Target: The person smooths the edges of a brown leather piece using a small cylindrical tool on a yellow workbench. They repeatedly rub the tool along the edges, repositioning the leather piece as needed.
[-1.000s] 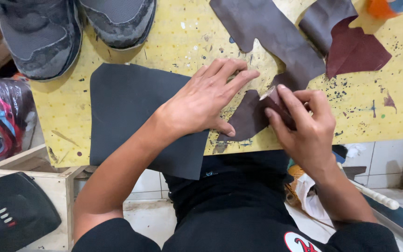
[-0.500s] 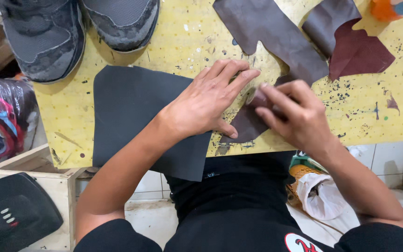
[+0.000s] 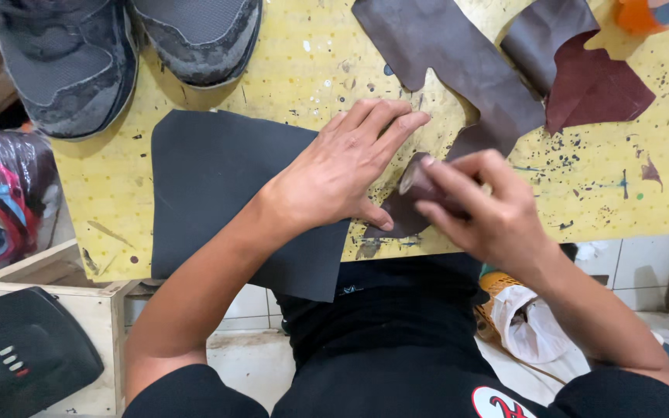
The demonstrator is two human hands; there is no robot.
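Item: a small dark brown leather piece [image 3: 400, 209] on the yellow work table [image 3: 582, 201], just beside the near edge. Our right hand [image 3: 489, 213] has curled since a second ago: then it lay flatter on the piece, now its fingers are clamped on the piece's upper edge and peel it up off the table, showing a paler underside. We judge the piece is being lifted or folded, not pressed. Our left hand [image 3: 346, 166] has stayed spread flat, fingers together, gripping nothing, its heel on the black sheet [image 3: 218, 186] and its fingertips on the table beside the piece. Around: a long brown leather strip [image 3: 458, 70] touching the piece's far end, a maroon offcut [image 3: 602, 89], two grey shoes [image 3: 125, 46] at the far left. The strip and the left thumb crowd the piece.
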